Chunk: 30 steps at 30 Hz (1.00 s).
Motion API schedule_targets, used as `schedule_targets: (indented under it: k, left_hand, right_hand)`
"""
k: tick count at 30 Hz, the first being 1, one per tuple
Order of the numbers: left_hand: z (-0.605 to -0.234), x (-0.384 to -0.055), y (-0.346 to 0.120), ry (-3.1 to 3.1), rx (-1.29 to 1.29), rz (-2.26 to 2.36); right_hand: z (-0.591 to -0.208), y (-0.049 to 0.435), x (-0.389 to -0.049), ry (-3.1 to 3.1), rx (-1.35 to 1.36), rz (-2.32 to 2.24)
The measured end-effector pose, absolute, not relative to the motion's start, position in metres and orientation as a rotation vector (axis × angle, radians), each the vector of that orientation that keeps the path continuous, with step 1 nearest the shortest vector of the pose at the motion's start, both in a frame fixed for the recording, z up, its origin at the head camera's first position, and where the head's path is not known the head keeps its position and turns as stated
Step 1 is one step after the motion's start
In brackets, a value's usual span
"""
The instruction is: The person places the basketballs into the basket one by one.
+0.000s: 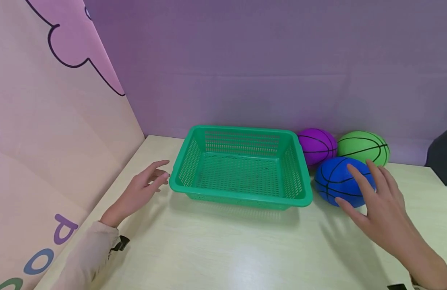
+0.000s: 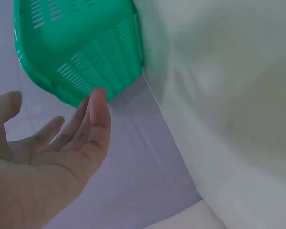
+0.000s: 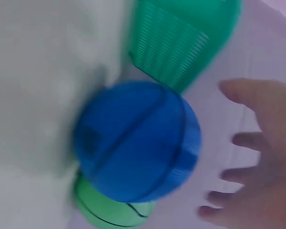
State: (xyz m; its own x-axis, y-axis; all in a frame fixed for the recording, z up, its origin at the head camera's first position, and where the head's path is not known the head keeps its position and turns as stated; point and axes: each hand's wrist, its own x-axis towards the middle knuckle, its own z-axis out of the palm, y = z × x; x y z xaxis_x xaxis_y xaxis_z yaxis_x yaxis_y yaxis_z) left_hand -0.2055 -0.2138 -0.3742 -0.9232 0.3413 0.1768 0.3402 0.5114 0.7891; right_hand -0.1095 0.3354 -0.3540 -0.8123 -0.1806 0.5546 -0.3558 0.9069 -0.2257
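Note:
A green plastic basket (image 1: 241, 199) with slotted walls stands on the table, nothing inside it. Close by its left end is my left hand (image 1: 141, 189), fingers loosely bent and holding nothing; the left wrist view shows this hand (image 2: 62, 157) below the basket's end wall (image 2: 100, 62). To the basket's right lies a blue ball (image 1: 336, 181) with black basketball lines. My right hand (image 1: 381, 205) is spread over the ball's right side in the head view. From the right wrist, a gap shows between the fingers (image 3: 248, 140) and the blue ball (image 3: 138, 140).
Behind the blue ball are a purple ball (image 1: 315, 145), close against the basket's right end, and a light green ball (image 1: 365, 145). A purple backdrop (image 1: 245, 80) rises along the table's back edge, and a printed panel (image 1: 64, 133) borders the left side.

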Motion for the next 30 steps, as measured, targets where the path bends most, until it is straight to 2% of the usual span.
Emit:
schedule_targets:
  k: [6, 11, 19, 30]
  left_hand:
    - [-0.369, -0.224, -0.206, 2.541, 0.588, 1.529]
    - [-0.367, -0.231, -0.200, 2.508, 0.602, 1.519]
    - [-0.372, -0.237, -0.202, 2.383, 0.561, 1.673]
    - [-0.374, -0.239, -0.209, 2.297, 0.508, 1.742]
  right_hand:
    - [-0.331, 0.352, -0.147, -2.853, 0.266, 0.515]
    - [-0.330, 0.358, -0.167, -2.965, 0.200, 0.593]
    - [-0.354, 0.345, -0.175, -2.893, 0.145, 0.531]
    - [-0.362, 0.342, -0.180, -2.825, 0.077, 0.561]
